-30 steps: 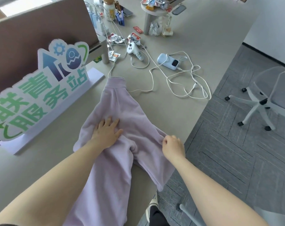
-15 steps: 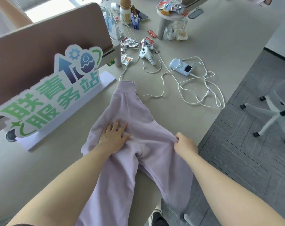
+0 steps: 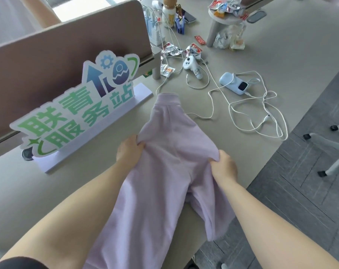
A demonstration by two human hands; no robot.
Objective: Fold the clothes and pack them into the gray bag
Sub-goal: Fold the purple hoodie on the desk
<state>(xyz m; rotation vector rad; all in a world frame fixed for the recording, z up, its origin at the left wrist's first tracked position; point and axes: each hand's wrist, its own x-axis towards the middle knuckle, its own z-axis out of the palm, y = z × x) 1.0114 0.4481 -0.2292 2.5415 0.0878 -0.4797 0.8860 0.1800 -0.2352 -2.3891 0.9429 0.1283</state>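
A pale lilac garment [image 3: 170, 152] lies on the beige table [image 3: 261, 45], its ribbed end pointing away from me and its lower part hanging over the near edge. My left hand [image 3: 129, 150] grips the cloth at its left edge, fingers curled into the fabric. My right hand [image 3: 224, 166] pinches the cloth at its right edge. The fabric between the two hands is bunched and lifted a little. No gray bag shows in this view.
A standing sign with green characters [image 3: 75, 107] is close on the left. White cables [image 3: 258, 113], a blue power bank [image 3: 233, 83], a white controller [image 3: 192, 66] and snack wrappers lie beyond the garment. An office chair's base [image 3: 331, 140] stands on the grey carpet, right.
My left hand went from pressing flat on the middle of the cloth to gripping its left edge. My right hand kept its pinch on the right edge, and the cloth rose and bunched.
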